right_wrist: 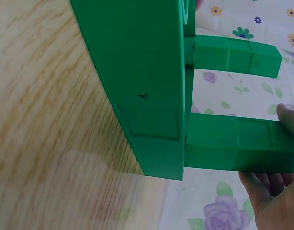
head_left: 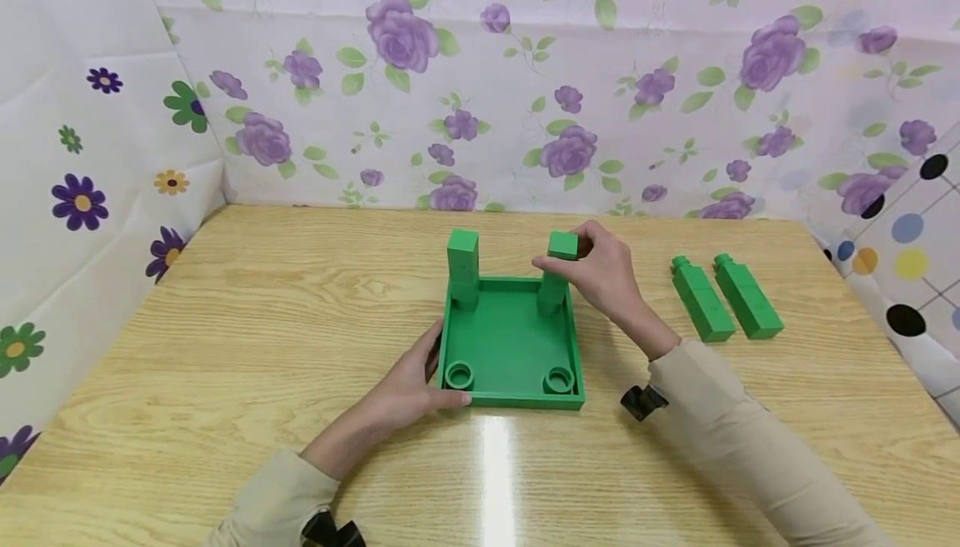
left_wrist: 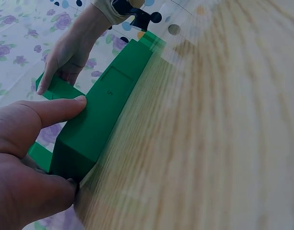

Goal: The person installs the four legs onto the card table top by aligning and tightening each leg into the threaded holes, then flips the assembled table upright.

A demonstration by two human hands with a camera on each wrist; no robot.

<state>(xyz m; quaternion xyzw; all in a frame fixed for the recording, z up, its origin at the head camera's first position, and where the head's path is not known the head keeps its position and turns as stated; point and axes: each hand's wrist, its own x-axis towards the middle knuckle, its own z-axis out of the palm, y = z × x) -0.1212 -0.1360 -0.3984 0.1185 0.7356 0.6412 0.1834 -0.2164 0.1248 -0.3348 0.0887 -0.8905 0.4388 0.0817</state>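
Fingers of right hand (head_left: 600, 276) pinch far-right post (head_left: 558, 273), base hidden; left hand (head_left: 412, 384) grips tray (head_left: 510, 401) edge.

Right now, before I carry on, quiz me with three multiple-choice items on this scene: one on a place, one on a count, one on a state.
1. Where do the two loose green posts lie?
A. on the table right of the tray
B. inside the tray
C. left of the tray

2. How many posts stand upright in the green tray?
A. none
B. two
C. four

3. What is the right hand doing?
A. resting flat on the table
B. gripping the top of the far right post
C. holding a loose post in the air

Answers: 1 A, they lie side by side on the wood right of the tray. 2 B, both far sockets are filled and the near two are bare. 3 B, its fingers curl round the post top.
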